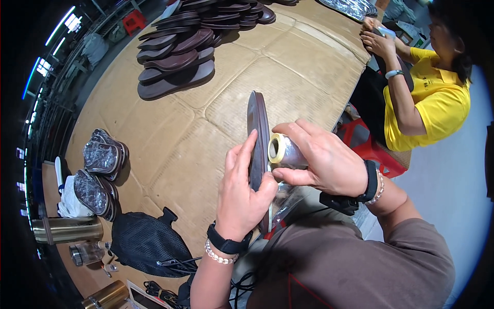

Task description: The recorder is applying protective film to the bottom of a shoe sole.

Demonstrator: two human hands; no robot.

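My left hand [239,190] grips a dark brown shoe sole [260,118], which stands on edge with its toe end pointing away from me. The thumb lies on its right side and the fingers on its left. In my right hand [332,162] is a roll of clear plastic film [293,156], its hollow core facing the sole. Thumb and fingers wrap round the roll, close beside the sole. Some loose film [285,198] shows below the roll, by the sole's lower part. A pile of dark brown soles [177,77] lies at the far left of the cardboard-covered table [247,72].
Film-wrapped soles [100,157] sit at the table's left. Nearer are a black mesh bag [149,242], a metal flask [72,229], a glass jar [87,253] and cables [162,293]. A co-worker in a yellow shirt [437,98] sits at right on a red stool [383,157].
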